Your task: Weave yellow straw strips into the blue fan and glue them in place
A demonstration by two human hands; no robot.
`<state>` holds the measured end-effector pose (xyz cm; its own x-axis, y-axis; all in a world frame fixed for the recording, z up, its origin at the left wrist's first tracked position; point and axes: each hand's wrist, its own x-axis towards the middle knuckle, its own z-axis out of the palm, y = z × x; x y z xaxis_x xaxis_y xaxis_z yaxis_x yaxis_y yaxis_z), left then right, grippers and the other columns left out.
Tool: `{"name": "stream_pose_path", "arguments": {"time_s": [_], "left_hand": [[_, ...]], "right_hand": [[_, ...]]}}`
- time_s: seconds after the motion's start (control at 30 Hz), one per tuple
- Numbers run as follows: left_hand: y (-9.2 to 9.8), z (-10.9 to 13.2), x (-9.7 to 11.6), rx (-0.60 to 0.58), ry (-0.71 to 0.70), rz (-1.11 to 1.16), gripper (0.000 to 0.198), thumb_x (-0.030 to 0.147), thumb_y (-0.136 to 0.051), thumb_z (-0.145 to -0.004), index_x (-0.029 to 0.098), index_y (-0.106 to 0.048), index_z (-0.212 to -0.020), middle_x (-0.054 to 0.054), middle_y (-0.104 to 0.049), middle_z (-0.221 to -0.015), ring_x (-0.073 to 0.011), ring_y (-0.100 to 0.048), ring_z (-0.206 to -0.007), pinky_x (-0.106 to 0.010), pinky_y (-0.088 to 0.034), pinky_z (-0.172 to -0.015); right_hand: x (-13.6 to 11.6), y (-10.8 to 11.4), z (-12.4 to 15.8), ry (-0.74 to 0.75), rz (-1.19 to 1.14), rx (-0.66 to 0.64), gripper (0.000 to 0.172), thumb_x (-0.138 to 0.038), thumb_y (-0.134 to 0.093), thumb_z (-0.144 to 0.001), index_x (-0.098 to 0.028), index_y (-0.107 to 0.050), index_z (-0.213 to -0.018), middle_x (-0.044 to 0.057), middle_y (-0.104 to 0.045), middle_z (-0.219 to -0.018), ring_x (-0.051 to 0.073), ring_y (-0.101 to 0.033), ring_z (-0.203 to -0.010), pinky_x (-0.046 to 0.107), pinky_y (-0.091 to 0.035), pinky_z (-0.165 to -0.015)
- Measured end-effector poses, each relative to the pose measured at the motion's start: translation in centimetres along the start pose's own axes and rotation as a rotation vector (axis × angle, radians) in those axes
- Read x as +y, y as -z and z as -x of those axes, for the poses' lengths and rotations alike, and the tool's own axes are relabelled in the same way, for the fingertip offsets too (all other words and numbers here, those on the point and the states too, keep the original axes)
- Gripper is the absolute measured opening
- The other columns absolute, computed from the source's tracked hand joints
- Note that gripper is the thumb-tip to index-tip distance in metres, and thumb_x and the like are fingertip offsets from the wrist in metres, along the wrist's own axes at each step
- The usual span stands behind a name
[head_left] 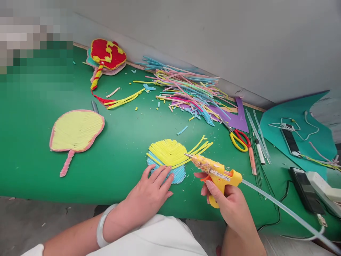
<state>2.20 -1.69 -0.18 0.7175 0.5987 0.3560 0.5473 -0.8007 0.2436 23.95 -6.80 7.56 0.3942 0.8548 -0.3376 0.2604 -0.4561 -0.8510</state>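
Note:
My right hand (226,199) grips a yellow hot glue gun (220,172), with a long clear glue stick (287,208) trailing from its back. The metal nozzle points left, at the edge of a fan-shaped piece (167,151) covered in yellow pipe cleaners. Its lower part shows a light blue layer (179,174). Several loose yellow pipe cleaner ends (202,146) stick out on its right. My left hand (151,188) lies on the lower left of the piece, fingers stretched out over the blue and yellow strips.
A pale yellow fan with a pink rim (77,131) lies at left; a red fan (108,53) rests on others behind. Pipe cleaners (183,85) are heaped by the wall. Scissors (239,139), markers (259,151), thin rods and a power bank (306,193) with cables lie right.

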Motion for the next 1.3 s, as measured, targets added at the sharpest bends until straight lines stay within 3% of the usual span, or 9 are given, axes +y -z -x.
{"name": "stream_pose_path", "arguments": {"time_s": [0.2,0.43,0.63,0.77,0.97,1.3], "left_hand": [[0.0,0.0,-0.1,0.006,-0.006,0.025,0.030,0.031,-0.057,-0.097,0.014,-0.059,-0.121,-0.013,-0.065,-0.128,-0.0280,-0.056,-0.123,-0.048,-0.031,-0.106],[0.3,-0.1,-0.1,-0.007,-0.005,0.058,0.025,0.025,-0.056,-0.096,0.014,-0.057,-0.118,-0.013,-0.065,-0.120,-0.0275,-0.058,-0.118,-0.049,-0.033,-0.104],[0.4,0.0,-0.1,-0.042,-0.006,0.060,0.016,0.026,-0.054,-0.097,0.016,-0.059,-0.108,-0.012,-0.064,-0.112,-0.0275,-0.058,-0.113,-0.049,-0.037,-0.101],[0.4,0.0,-0.1,-0.024,-0.007,0.064,0.018,0.025,-0.051,-0.099,0.015,-0.058,-0.111,-0.012,-0.064,-0.114,-0.0271,-0.058,-0.109,-0.045,-0.040,-0.092],[0.2,0.4,-0.2,0.026,0.009,0.076,0.027,0.008,-0.049,-0.094,0.015,-0.058,-0.119,-0.012,-0.063,-0.117,-0.0255,-0.057,-0.106,-0.041,-0.041,-0.092],[0.0,0.3,-0.3,0.029,0.046,0.113,0.024,0.013,-0.049,-0.097,0.018,-0.061,-0.117,-0.010,-0.063,-0.110,-0.0238,-0.057,-0.102,-0.041,-0.042,-0.090]], "right_hand": [[0.0,-0.4,-0.1,0.010,-0.001,-0.032,0.049,-0.064,-0.065,-0.081,-0.016,-0.072,-0.083,0.006,-0.066,-0.070,0.013,-0.051,-0.054,0.025,-0.043,-0.049],[0.2,-1.0,-0.1,0.010,0.043,-0.045,0.051,-0.067,-0.063,-0.081,-0.017,-0.072,-0.087,0.008,-0.070,-0.076,0.015,-0.054,-0.058,0.026,-0.044,-0.052],[0.1,-1.4,-0.3,0.015,0.071,-0.054,0.054,-0.068,-0.063,-0.080,-0.017,-0.075,-0.091,0.004,-0.065,-0.066,0.014,-0.053,-0.057,0.024,-0.043,-0.051],[0.3,-1.5,-0.3,0.017,0.072,-0.041,0.053,-0.067,-0.063,-0.080,-0.017,-0.075,-0.091,0.003,-0.063,-0.065,0.013,-0.052,-0.056,0.024,-0.042,-0.050],[0.7,-1.1,-0.7,0.021,0.103,-0.088,0.052,-0.066,-0.063,-0.082,-0.016,-0.075,-0.088,0.005,-0.066,-0.070,0.014,-0.053,-0.056,0.024,-0.043,-0.050],[0.9,-1.2,-0.9,0.047,0.108,-0.131,0.050,-0.063,-0.060,-0.086,-0.017,-0.074,-0.100,0.004,-0.068,-0.070,0.015,-0.056,-0.057,0.024,-0.045,-0.051]]}}
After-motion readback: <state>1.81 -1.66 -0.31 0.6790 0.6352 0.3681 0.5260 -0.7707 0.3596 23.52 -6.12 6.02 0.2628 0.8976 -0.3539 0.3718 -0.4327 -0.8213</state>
